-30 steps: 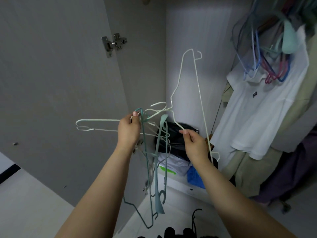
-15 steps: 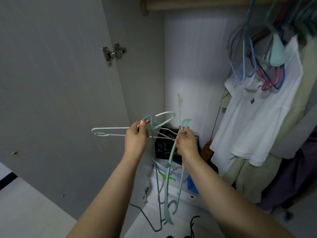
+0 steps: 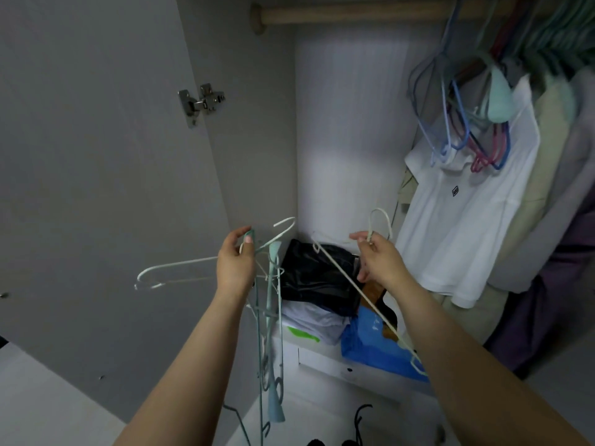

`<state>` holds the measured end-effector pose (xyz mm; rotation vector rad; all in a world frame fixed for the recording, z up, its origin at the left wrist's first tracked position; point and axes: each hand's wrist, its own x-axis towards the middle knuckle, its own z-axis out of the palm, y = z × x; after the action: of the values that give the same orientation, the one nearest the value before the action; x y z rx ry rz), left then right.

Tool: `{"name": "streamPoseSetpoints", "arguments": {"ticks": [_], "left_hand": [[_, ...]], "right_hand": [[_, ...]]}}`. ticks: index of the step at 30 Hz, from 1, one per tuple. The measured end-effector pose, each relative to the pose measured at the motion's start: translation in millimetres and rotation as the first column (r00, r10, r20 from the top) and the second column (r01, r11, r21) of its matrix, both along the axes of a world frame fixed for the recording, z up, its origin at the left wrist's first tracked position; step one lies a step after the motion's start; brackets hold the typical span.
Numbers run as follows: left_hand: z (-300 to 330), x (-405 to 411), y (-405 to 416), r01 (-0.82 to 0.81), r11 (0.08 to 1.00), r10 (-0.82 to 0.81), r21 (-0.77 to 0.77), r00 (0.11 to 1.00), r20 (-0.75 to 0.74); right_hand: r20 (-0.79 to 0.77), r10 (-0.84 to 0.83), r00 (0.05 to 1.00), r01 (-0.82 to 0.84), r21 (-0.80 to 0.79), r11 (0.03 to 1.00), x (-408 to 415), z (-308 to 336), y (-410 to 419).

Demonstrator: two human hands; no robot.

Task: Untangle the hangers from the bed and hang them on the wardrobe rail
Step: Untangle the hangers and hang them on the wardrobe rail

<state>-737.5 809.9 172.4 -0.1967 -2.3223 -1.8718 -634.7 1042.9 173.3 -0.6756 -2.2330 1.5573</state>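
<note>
Rail (image 3: 354, 15) overhead, wooden, running left to right across top of wardrobe, bare along its left stretch, crowded at right. Single pale hanger (image 3: 351, 286) pinched at neck by right hand (image 3: 381, 263), thumb and forefinger closed on wire just under hook, other fingers loosely curled. Hook up, sitting above fingertips, opening apparently toward right; long axis slanting down and right from near wrist level to low beside right forearm. Appears clear of bundle, no wire seen crossing between the two. Rail straight above and well apart from hook; lift needed mostly vertical, slightly forward, judged. Right hand nearer bare stretch of rail, so likely the one to hang. Left hand (image 3: 236, 263) curled round necks of remaining hanger bundle (image 3: 270, 317), thumb tip showing at front; bundle dangling mostly downward past left forearm, one white arm jutting out left, one white hook rising to right of thumb. Count: one freed hanger in right hand; in left, at least three, two white wire and one or more teal, exact number not readable through overlap. Already on rail at right: cluster of hung hangers (image 3: 463, 136), blue and pink, several, blurred, uncountable. White shirt (image 3: 463, 217) below cluster, one. Door hinge (image 3: 199, 103) on left panel, one.
</note>
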Motion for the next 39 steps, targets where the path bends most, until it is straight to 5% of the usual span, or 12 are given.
{"name": "streamPoseSetpoints", "arguments": {"ticks": [3, 9, 12, 16, 19, 22, 27, 32, 36, 39], "left_hand": [[-2.8, -4.7, -2.4, -0.016, 1.000, 0.016, 0.004, 1.000, 0.010], [-2.1, -9.1, -6.3, -0.013, 0.999, 0.014, 0.048, 1.000, -0.011], [-1.0, -8.4, -8.6, 0.000, 1.000, 0.001, 0.003, 1.000, -0.032], [0.7, -9.9, -11.9, -0.001, 0.995, -0.006, -0.097, 0.998, -0.070], [-1.6, -16.7, -20.1, -0.015, 0.985, -0.003, -0.170, 0.994, -0.105], [-2.1, -23.4, -27.2, -0.030, 0.974, 0.004, -0.224, 0.993, -0.117], [2.0, -29.9, -28.2, -0.046, 0.972, 0.020, -0.232, 0.994, -0.112], [4.4, -34.5, -19.4, -0.053, 0.979, 0.031, -0.196, 0.993, -0.117], [5.2, -41.3, -11.8, -0.047, 0.983, 0.030, -0.177, 0.995, -0.100], [9.9, -46.3, -4.8, -0.044, 0.986, 0.029, -0.159, 0.995, -0.094]], "right_hand": [[0.133, -0.050, 0.990, 0.039, 0.084, 0.996, 2.1, -8.0, 3.7], [0.433, -0.001, 0.901, 0.074, -0.153, 0.985, -4.9, -13.5, 11.6], [0.641, 0.052, 0.766, -0.178, 0.134, 0.975, -12.4, -26.1, 20.9], [0.719, -0.072, 0.691, -0.421, 0.482, 0.768, -23.1, -29.9, 21.9], [0.611, -0.088, 0.787, -0.497, 0.711, 0.497, -29.2, -19.1, 24.0], [0.570, -0.009, 0.822, -0.527, 0.767, 0.367, -33.5, -5.1, 27.9], [0.676, 0.045, 0.736, -0.586, 0.601, 0.544, -53.7, 10.9, 30.5], [0.831, 0.193, 0.521, -0.529, 0.137, 0.838, -63.7, 4.0, 38.8], [0.708, 0.134, 0.693, -0.442, 0.271, 0.855, -82.8, -7.6, 39.2], [0.395, 0.173, 0.902, -0.174, -0.033, 0.984, -94.4, 24.8, 39.8]]}}
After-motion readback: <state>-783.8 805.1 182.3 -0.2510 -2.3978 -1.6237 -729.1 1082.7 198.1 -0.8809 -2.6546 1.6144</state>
